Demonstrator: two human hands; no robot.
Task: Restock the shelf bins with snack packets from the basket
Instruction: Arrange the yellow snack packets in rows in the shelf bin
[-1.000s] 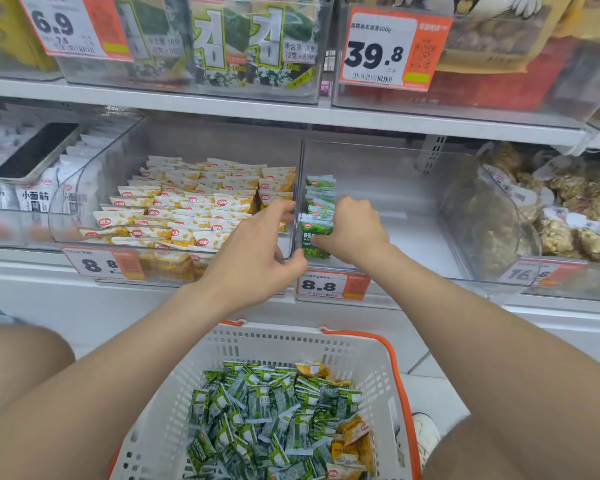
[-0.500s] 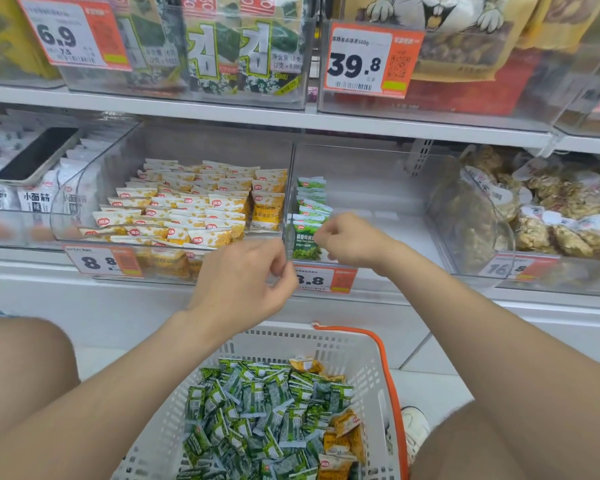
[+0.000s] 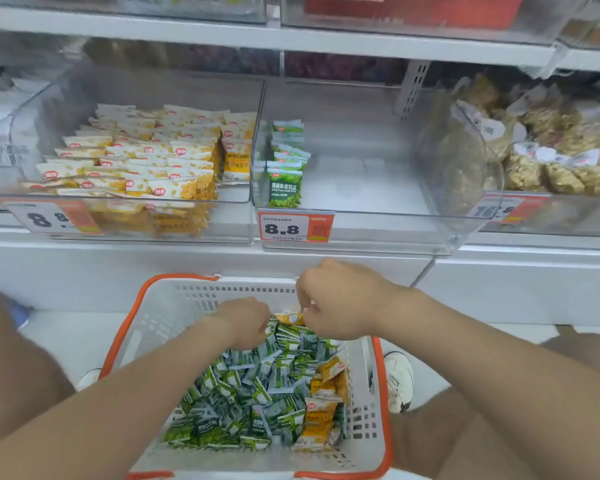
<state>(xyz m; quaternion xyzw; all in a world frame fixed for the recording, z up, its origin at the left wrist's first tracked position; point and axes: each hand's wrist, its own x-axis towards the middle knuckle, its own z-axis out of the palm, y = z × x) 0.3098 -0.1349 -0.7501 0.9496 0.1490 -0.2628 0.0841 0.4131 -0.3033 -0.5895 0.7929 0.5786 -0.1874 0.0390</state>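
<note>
Snack packets [image 3: 257, 393], mostly green with some yellow at 3 o'clock of the heap, are piled loose in the basket [image 3: 125, 327] at 6 o'clock. At 10 o'clock the left bin [image 3: 232, 197] is seen well filled with yellow packs [image 3: 136, 161]. The left hand [image 3: 239, 323] is sunk into the heap's 12 o'clock edge, fingers curled downward; whether anything is held cannot be told. At 12 o'clock one row of green packs [image 3: 286, 168] is stood along the left wall of the middle bin [image 3: 361, 174]. The right hand [image 3: 333, 306] is held just beside a yellow packet [image 3: 290, 318], fingers bent; a pinch cannot be confirmed. The packets are judged light, soft and slippery, best gathered by their flat faces.
</note>
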